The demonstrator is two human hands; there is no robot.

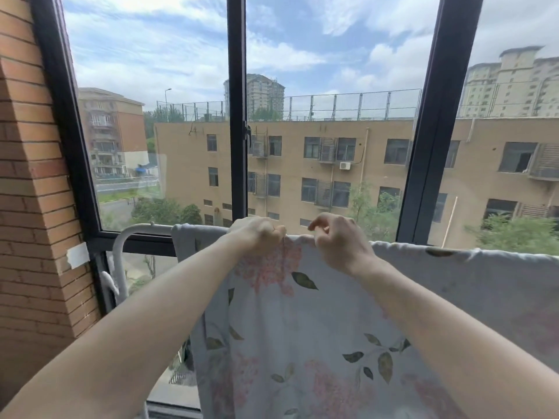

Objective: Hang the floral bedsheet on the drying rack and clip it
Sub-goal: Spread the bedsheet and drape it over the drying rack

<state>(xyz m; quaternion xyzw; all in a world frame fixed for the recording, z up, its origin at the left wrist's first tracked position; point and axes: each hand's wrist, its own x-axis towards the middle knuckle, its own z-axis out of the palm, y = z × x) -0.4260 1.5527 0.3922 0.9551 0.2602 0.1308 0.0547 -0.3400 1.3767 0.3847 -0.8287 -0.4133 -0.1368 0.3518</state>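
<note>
The floral bedsheet (pixel 317 328), pale blue-grey with pink blossoms and green leaves, hangs draped over the top bar of the white drying rack (pixel 136 229) in front of the window. My left hand (pixel 257 234) is closed on the sheet's top fold at the bar, pinching the cloth. My right hand (pixel 338 240) sits just to its right, fingers curled on the same fold. A small gap separates the two hands. No clip shows in either hand; the fingers hide what lies under them.
A large window with dark frames (pixel 237 116) stands right behind the rack. A brick wall (pixel 33 176) closes off the left side, with a piece of tape (pixel 78 254) on its edge. The rack's white rounded corner and leg (pixel 116 282) show at left.
</note>
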